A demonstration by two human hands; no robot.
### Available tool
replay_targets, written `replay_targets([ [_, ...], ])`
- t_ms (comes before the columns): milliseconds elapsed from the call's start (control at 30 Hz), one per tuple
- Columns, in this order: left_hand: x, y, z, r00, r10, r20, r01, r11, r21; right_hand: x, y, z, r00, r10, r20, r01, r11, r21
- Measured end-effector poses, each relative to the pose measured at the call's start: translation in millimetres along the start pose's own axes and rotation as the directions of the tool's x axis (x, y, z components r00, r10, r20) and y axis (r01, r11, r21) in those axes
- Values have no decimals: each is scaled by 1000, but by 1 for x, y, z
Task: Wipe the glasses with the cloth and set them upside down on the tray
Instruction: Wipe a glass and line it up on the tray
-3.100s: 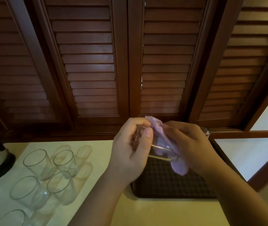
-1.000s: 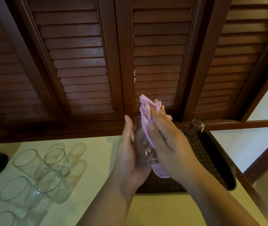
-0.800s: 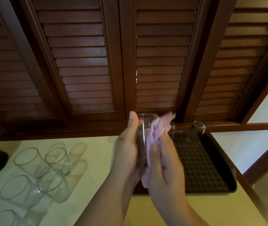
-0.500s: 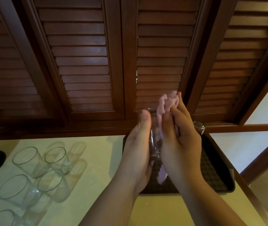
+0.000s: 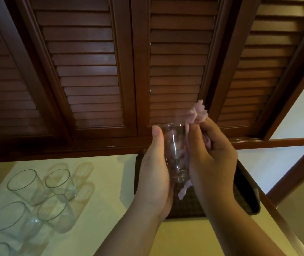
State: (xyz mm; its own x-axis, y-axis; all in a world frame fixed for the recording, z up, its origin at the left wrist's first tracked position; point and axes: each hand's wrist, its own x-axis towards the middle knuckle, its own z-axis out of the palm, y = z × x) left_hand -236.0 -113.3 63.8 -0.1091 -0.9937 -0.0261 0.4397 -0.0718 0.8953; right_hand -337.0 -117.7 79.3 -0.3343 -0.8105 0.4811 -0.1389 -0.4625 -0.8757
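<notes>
Above the tray [image 5: 247, 202], clear upright glass [image 5: 175, 152] gripped by left hand [image 5: 154, 174], right hand [image 5: 212, 159] clutching pink cloth [image 5: 197, 113]

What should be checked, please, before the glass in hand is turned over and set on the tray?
1. Left hand grips the glass firmly: ok.
2. Right hand holds the cloth against the glass: ok.
3. Glass wiped all round: cannot tell.
4. Glass upside down: not ok, its mouth faces up.
5. Bare spot on the tray below: cannot tell, the hands hide most of it.
6. Waiting glasses stand apart from the tray: ok.
</notes>
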Motion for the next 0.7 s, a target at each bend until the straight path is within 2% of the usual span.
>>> replay_targets([
  [67,3,3,4,997,71,-19,-69,994,88,-16,0,-2,999,19,30,-19,1000,-6],
  [133,11,7,4,988,116,-100,-100,982,158,-43,2,0,994,95,44,-95,995,-9],
  [233,20,2,2,974,165,-156,-136,974,183,-59,6,-1,985,172,13,-172,984,45],
  [400,7,-7,15,994,95,-48,-90,992,87,-2,-4,-17,1000,3,-6,-4,1000,-29],
  [500,7,-11,23,1000,25,13,-25,1000,-2,5,-6,-24,998,56,22,-56,998,-20],
  [600,15,-11,25,1000,23,-18,-22,997,80,-30,-2,-27,988,150,25,-148,988,-53],
  [700,22,-18,25,994,74,-86,-59,983,172,-50,6,-30,996,83,13,-82,995,-48],
])
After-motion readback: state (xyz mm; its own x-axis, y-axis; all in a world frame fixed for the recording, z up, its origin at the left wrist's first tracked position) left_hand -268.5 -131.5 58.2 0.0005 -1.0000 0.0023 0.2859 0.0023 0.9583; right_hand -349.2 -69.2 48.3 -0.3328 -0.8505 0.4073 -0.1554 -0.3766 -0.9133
